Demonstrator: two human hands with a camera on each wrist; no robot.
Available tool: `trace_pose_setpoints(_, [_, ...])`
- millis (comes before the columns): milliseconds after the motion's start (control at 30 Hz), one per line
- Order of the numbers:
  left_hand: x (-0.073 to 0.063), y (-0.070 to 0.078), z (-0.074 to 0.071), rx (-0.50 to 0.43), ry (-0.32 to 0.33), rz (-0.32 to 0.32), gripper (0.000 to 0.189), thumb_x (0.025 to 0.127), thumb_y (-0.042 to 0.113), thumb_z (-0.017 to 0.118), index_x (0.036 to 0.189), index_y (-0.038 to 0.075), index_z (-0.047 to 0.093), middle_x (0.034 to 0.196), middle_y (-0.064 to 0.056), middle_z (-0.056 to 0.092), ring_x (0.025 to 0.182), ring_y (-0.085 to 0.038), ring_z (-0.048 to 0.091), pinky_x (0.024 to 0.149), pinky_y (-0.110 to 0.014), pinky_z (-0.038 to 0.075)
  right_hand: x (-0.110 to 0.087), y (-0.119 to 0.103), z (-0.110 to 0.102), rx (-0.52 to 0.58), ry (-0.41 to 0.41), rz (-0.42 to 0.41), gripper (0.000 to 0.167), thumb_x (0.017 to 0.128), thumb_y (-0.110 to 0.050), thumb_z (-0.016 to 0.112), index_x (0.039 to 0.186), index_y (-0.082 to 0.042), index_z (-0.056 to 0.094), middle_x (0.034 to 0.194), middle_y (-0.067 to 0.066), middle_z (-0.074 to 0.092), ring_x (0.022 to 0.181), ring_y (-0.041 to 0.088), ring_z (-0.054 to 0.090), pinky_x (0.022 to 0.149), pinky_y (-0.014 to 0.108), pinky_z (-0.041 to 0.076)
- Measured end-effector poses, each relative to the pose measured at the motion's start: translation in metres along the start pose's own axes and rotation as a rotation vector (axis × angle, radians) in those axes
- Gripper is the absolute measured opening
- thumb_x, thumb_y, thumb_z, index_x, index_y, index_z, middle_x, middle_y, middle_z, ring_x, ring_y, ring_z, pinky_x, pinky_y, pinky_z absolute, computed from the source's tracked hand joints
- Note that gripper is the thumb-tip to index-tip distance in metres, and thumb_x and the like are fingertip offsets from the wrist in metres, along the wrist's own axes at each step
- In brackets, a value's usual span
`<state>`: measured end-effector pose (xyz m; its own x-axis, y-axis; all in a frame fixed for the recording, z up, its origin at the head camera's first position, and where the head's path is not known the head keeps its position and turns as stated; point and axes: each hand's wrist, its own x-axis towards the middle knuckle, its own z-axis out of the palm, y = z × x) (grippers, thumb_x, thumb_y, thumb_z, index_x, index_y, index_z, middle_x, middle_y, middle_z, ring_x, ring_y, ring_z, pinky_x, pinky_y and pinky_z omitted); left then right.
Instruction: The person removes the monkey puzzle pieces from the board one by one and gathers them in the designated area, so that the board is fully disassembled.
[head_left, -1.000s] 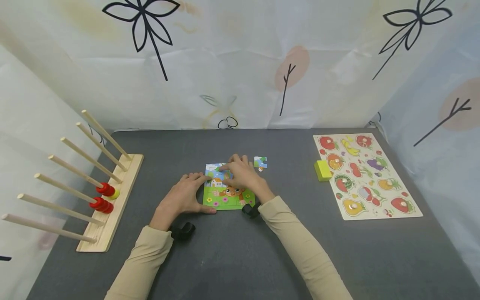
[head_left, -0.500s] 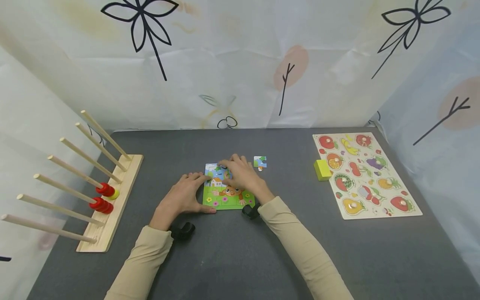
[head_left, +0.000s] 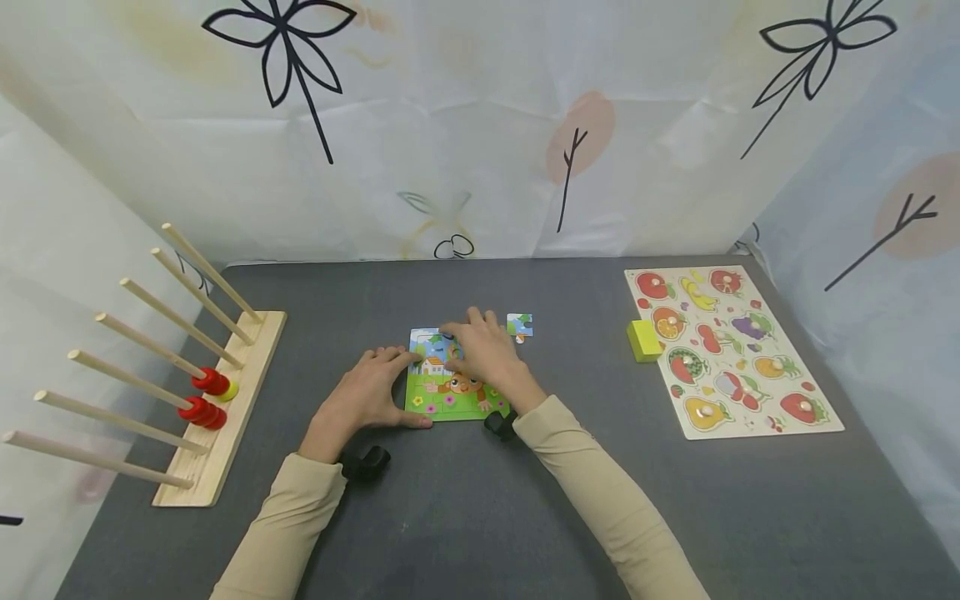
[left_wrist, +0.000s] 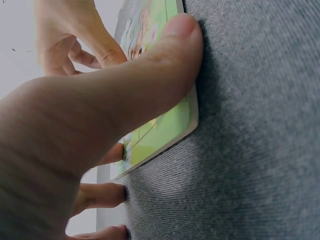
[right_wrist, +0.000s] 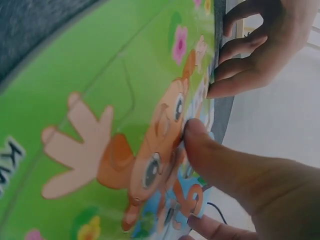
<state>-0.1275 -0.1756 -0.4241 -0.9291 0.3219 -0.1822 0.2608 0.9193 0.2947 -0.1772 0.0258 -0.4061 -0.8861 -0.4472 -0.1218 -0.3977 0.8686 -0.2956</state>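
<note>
A jigsaw puzzle (head_left: 450,407) with a monkey on green grass and blue sky lies flat on the dark table. At its left and front edges rests my left hand (head_left: 367,390), the thumb (left_wrist: 167,62) along the near edge and the other fingers spread at the side. Over the upper part of the picture, my right hand (head_left: 489,350) has thumb and index finger on either side of a puzzle piece (right_wrist: 191,194) showing a brown tail; the hand partly hides it. Just behind the right hand, a loose puzzle piece (head_left: 520,325) lies apart on the table.
On the left stands a wooden peg rack (head_left: 251,367) with long slanting pegs, red rings (head_left: 202,411) and a yellow ring. A fruit puzzle board (head_left: 738,354) lies at the right, with a yellow block (head_left: 645,341) at its left edge.
The right index finger has shifted slightly over the upper part of the puzzle. My left hand, the puzzle and the loose piece stay in place.
</note>
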Motion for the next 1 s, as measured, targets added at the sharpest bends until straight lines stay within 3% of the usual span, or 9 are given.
trace_pose_setpoints(400, [-0.001, -0.001, 0.0, 0.001, 0.005, 0.005, 0.105, 0.065, 0.065, 0.089, 0.149, 0.013, 0.052, 0.153, -0.022, 0.05, 0.138, -0.05, 0.046, 0.103, -0.067, 0.045, -0.002, -0.001, -0.009, 0.005, -0.033, -0.036, 0.055, 0.095, -0.017, 0.074, 0.147, -0.024, 0.058, 0.122, 0.015, 0.053, 0.095, 0.025, 0.04, 0.071, 0.032, 0.037])
trace_pose_setpoints(633, [-0.002, 0.0, 0.001, -0.008, 0.017, 0.008, 0.104, 0.065, 0.064, 0.09, 0.149, 0.014, 0.053, 0.153, -0.022, 0.049, 0.14, -0.05, 0.044, 0.104, -0.068, 0.044, 0.0, 0.002, -0.009, -0.016, -0.079, -0.042, 0.054, 0.101, -0.006, 0.063, 0.15, -0.026, 0.053, 0.121, 0.015, 0.049, 0.093, 0.024, 0.038, 0.068, 0.029, 0.037])
trace_pose_setpoints(833, [-0.002, 0.0, 0.002, -0.006, 0.017, 0.005, 0.104, 0.065, 0.065, 0.089, 0.148, 0.014, 0.053, 0.152, -0.022, 0.05, 0.139, -0.049, 0.045, 0.105, -0.067, 0.044, 0.001, 0.006, -0.009, -0.045, -0.083, -0.067, 0.055, 0.1, -0.014, 0.067, 0.151, -0.027, 0.052, 0.126, 0.015, 0.05, 0.096, 0.024, 0.043, 0.073, 0.031, 0.042])
trace_pose_setpoints(1000, [-0.001, 0.0, 0.002, -0.004, 0.021, 0.008, 0.104, 0.064, 0.065, 0.09, 0.147, 0.013, 0.054, 0.151, -0.022, 0.051, 0.138, -0.049, 0.046, 0.104, -0.066, 0.045, -0.001, 0.016, -0.017, -0.002, -0.057, -0.078, 0.058, 0.097, -0.018, 0.071, 0.151, -0.025, 0.052, 0.126, 0.015, 0.051, 0.095, 0.025, 0.045, 0.074, 0.033, 0.045])
